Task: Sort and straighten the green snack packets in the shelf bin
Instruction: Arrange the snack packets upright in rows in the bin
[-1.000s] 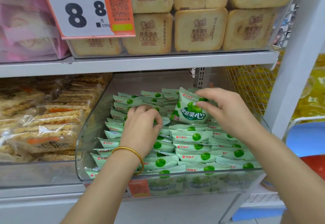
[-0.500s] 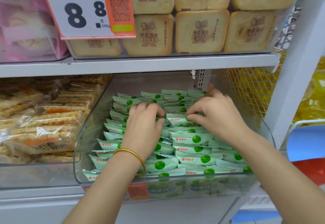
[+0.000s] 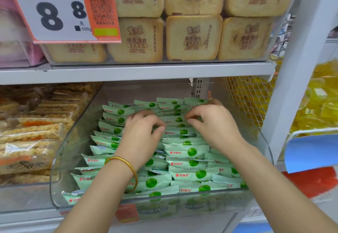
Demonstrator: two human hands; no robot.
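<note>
The right hand (image 3: pixel 215 124) has come down from holding a packet up. It and the left hand (image 3: pixel 140 134) curl their fingers onto the green packets (image 3: pixel 186 152) near the bin (image 3: pixel 73 150)'s back edge. I cannot tell if they grip any.

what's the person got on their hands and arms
No gloves or sleeves show: both forearms are bare. The left hand has a thin gold bangle on its wrist. The right hand shows no ring, watch or bracelet.
</note>
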